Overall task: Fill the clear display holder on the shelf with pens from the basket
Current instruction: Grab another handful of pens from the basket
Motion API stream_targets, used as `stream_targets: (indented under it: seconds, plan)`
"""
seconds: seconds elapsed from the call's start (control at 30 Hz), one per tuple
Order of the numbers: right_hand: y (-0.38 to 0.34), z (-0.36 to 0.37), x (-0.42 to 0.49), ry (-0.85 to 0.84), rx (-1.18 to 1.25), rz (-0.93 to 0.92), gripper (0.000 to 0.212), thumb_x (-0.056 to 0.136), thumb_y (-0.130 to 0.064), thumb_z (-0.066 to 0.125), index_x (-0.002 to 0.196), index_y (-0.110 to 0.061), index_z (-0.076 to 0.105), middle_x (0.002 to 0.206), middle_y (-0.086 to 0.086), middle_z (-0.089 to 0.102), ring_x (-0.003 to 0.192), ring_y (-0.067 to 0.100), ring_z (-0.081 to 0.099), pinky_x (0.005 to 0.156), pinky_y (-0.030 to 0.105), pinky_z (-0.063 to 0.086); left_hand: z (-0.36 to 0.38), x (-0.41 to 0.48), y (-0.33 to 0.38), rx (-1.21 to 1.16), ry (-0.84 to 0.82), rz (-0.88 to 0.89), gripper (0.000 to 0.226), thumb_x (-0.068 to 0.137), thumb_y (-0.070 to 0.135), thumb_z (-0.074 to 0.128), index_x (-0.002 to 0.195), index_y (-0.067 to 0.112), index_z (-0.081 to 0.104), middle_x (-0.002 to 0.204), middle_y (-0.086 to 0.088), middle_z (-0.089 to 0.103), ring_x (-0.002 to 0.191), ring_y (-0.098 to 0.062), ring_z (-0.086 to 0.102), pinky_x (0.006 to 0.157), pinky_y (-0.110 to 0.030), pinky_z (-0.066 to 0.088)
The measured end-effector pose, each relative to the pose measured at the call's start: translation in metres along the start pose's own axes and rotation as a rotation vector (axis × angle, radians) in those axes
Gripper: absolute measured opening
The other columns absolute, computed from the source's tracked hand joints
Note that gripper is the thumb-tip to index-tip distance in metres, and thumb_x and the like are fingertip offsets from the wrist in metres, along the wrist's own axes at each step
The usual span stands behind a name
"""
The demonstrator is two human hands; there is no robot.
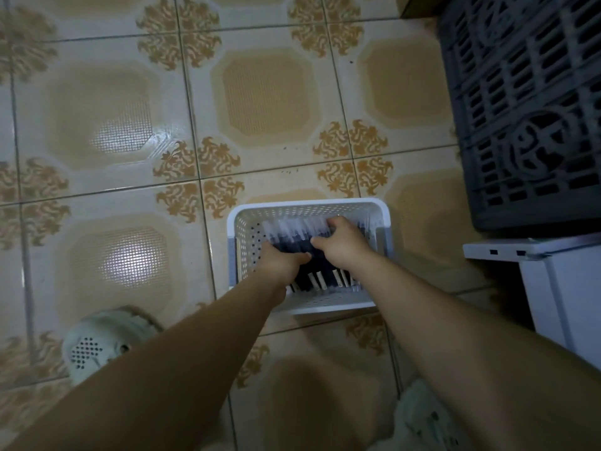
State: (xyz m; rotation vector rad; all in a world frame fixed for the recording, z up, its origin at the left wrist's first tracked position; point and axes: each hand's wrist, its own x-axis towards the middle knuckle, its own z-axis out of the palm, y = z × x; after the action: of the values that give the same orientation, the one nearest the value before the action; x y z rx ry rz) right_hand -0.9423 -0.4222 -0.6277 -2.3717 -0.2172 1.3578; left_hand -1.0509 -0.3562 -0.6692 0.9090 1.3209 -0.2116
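Observation:
A white perforated basket [247,229] stands on the tiled floor below me. It holds several dark pens [292,237] with clear caps, lying side by side. Both my hands are inside it. My left hand [279,260] lies over the pens at the basket's left side, its fingers curled down among them. My right hand [341,242] reaches over the pens at the middle and right, its fingers curled round a bunch of them. The clear display holder and its shelf are not in view.
A dark grey slatted crate [527,109] stands at the right. Below it is the corner of a white unit [559,288]. My feet in pale perforated clogs [97,346] stand on the patterned tiles at the bottom left and bottom right.

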Motion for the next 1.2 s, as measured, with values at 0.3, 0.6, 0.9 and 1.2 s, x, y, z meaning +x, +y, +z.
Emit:
stream_targets:
  seconds: [0.3, 0.6, 0.9, 1.2]
  plan:
    - [-0.005, 0.001, -0.005, -0.048, 0.119, -0.048, 0.042, 0.094, -0.023, 0.059, 0.134, -0.014, 0.049, 0.13, 0.006, 0.056, 0.116, 0.026, 0.055, 0.088, 0.032, 0.044, -0.002, -0.002, 0.003, -0.102, -0.011, 0.039, 0.038, 0.082, 0.001, 0.068, 0.118, 0.006, 0.059, 0.107, -0.014, 0.069, 0.09, -0.026, 0.069, 0.065, -0.032, 0.056]
    - [-0.007, 0.002, -0.014, -0.081, 0.312, -0.012, 0.018, 0.094, -0.018, 0.059, 0.112, -0.014, 0.06, 0.112, 0.009, 0.066, 0.105, 0.026, 0.062, 0.097, 0.044, 0.05, -0.008, -0.018, 0.01, -0.127, -0.074, 0.11, 0.017, 0.089, 0.001, 0.062, 0.1, 0.013, 0.066, 0.097, -0.007, 0.071, 0.085, -0.018, 0.069, 0.067, -0.026, 0.054]
    - [-0.01, 0.001, -0.022, -0.039, 0.305, -0.059, 0.027, 0.095, -0.019, 0.057, 0.121, -0.014, 0.061, 0.115, 0.005, 0.066, 0.105, 0.023, 0.062, 0.098, 0.043, 0.049, -0.01, -0.028, 0.017, -0.107, -0.087, 0.187, 0.027, 0.088, -0.002, 0.062, 0.111, 0.012, 0.066, 0.103, -0.007, 0.072, 0.093, -0.02, 0.069, 0.072, -0.028, 0.055]
    - [-0.011, 0.003, -0.019, 0.008, 0.219, -0.137, 0.028, 0.094, -0.02, 0.057, 0.122, -0.016, 0.062, 0.115, 0.004, 0.066, 0.104, 0.023, 0.061, 0.094, 0.041, 0.05, -0.008, -0.029, 0.018, -0.081, -0.016, 0.169, 0.025, 0.077, -0.011, 0.065, 0.092, 0.01, 0.068, 0.089, -0.012, 0.072, 0.085, -0.028, 0.069, 0.067, -0.033, 0.054]
